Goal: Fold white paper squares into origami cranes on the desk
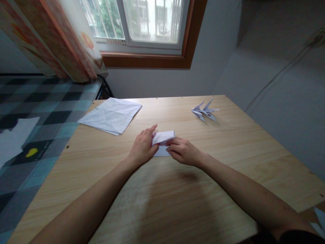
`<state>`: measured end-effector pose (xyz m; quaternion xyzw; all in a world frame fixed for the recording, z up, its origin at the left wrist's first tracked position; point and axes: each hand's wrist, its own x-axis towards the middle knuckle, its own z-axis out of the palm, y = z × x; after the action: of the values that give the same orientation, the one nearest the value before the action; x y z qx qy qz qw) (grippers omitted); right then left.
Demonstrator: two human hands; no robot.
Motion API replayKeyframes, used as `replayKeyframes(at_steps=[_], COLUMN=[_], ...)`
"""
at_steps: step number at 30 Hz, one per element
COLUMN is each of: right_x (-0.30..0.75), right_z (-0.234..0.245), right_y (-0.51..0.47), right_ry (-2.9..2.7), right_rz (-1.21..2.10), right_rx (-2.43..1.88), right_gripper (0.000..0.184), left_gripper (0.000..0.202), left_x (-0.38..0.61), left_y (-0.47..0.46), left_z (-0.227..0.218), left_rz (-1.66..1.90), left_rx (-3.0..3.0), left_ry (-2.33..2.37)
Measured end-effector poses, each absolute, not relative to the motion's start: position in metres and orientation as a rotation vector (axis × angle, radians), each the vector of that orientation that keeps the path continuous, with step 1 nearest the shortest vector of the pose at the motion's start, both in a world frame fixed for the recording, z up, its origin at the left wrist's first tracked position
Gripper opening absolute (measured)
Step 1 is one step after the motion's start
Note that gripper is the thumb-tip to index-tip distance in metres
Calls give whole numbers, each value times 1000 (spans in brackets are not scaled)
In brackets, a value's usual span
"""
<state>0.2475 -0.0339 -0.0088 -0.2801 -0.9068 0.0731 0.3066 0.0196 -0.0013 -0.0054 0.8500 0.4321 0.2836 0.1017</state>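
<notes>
A small folded piece of white paper [164, 138] lies on the wooden table [177, 189] near its middle. My left hand [142, 146] rests on the paper's left side, index finger stretched over the top fold, the other fingers curled on the paper. My right hand [183, 151] pinches the paper's lower right edge with curled fingers. Both forearms reach in from the bottom of the view.
A stack of creased white paper sheets [111, 115] lies at the table's far left. A finished folded paper figure [204, 111] with pointed wings sits at the far right. A checked blanket [30, 112] covers a bed to the left, below a window [142, 23] and curtain.
</notes>
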Motion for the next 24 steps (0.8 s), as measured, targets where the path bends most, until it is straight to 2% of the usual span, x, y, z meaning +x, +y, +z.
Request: replayKeyframes(at_steps=[4,9,11,15,24], right_x=[248,247,247,246,245], right_z=[-8,-6,-7,-6,-3], right_y=[-34,-35,-36,-37,-40], right_ry=[-2397,-2421,-2450,-2480,-2516], right_rz=[186,189,184,190,237], right_rx=[-723,-721,-744,-724,-662], right_gripper=[13,13,12,14,22], left_gripper=[59,21,12,14,24], left_x=[20,19,19,20,18], left_y=[-2,-6,-7,-9,-4], left_z=[-2,2,3,4,7], left_rz=[927,1076,1035,967,1152], left_rx=[2466,2624,2710,2681,2101], left_ry=[1325,1183,1082,1043,1412])
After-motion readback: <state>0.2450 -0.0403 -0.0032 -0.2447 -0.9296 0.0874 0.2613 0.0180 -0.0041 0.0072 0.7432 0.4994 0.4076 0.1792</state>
